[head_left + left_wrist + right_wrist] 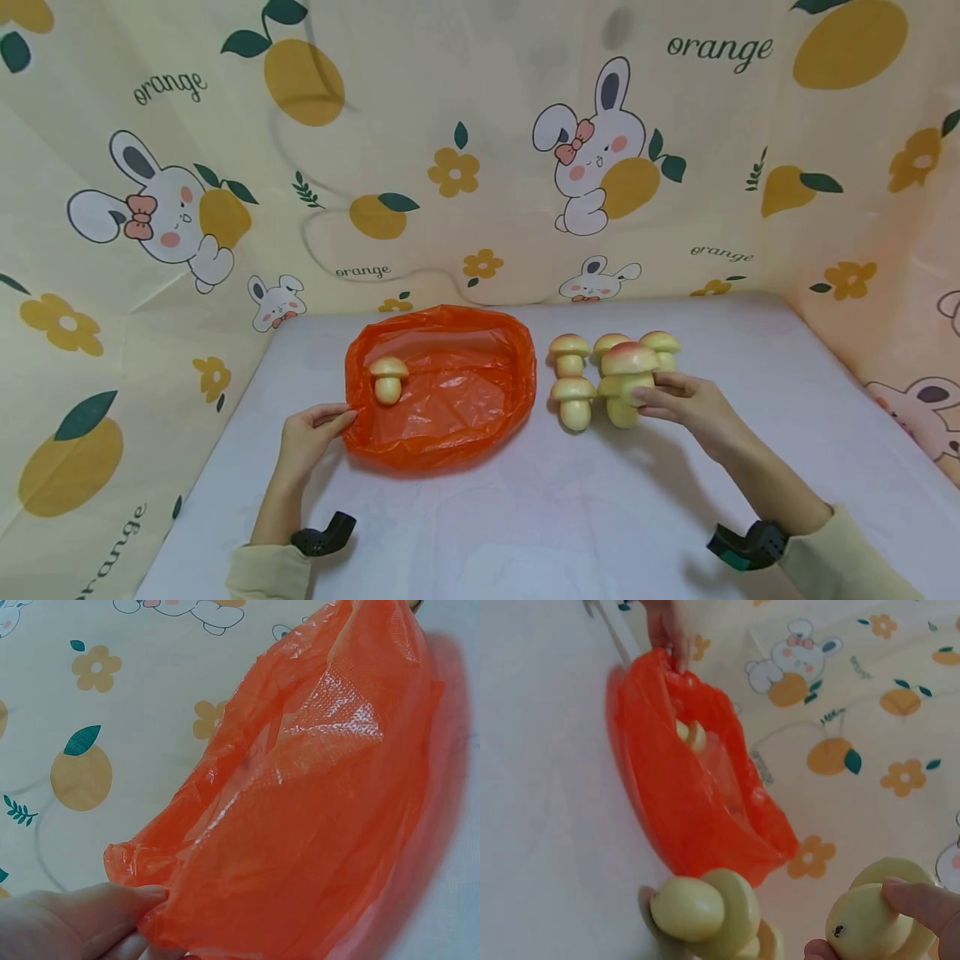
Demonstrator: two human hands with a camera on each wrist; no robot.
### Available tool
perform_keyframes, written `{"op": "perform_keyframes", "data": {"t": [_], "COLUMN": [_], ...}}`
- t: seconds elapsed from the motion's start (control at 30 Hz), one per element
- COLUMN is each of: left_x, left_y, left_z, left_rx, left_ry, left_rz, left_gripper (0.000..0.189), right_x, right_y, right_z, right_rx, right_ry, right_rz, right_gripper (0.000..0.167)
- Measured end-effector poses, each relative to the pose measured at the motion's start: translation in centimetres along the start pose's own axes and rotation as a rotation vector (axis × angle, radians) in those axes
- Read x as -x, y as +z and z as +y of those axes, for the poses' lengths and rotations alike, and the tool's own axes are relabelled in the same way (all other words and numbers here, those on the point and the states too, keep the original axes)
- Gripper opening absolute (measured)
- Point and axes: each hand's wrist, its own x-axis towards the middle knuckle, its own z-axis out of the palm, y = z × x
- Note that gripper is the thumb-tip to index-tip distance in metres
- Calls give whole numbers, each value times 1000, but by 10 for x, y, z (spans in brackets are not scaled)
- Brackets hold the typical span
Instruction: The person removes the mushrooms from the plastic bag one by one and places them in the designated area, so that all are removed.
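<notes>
My left hand [309, 433] pinches the left rim of an open orange-red plastic bag [442, 457] between thumb and fingers. The left wrist view shows the thumb on the gathered bag edge [124, 862]. Inside the bag, toward its left side, one toy mushroom [387, 387] with a pale yellow cap and stem stands out. To the right of the bag, my right hand [686, 406] grips another mushroom [628, 358] with a reddish cap. In the right wrist view this held mushroom [866, 926] shows its stem end, raised apart from the group.
Several more mushrooms stand in a cluster right of the bag, among them a front left one [574, 404] and a front one [621, 410] partly behind the held one. A patterned cloth wall [487, 225] rises behind the white tabletop [480, 533].
</notes>
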Motion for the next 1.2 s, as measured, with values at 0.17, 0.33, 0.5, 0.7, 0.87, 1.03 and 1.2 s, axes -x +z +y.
{"op": "perform_keyframes", "data": {"t": [0.17,0.33,0.5,0.7,0.87,1.03,1.2], "left_x": [0,1,1,0,-1,-1,0], "left_y": [1,2,2,2,2,3,3], "left_z": [0,1,0,-1,-2,-1,-2], "left_rx": [-8,-16,-18,-15,-11,-14,-14], "left_ry": [-3,-8,4,14,14,8,14], "left_rz": [1,2,2,3,7,4,8], "left_gripper": [38,40,39,37,37,38,37], "right_x": [1,2,1,-2,-2,-1,0], "right_y": [-10,-18,-24,-29,-33,-37,-39], "right_z": [4,7,13,21,28,32,36], "right_rx": [12,15,1,-32,-45,-26,-17], "right_ry": [18,32,48,45,52,60,87], "right_rz": [10,17,17,26,44,52,50], "right_gripper": [62,65,67,73,73,72,71]}}
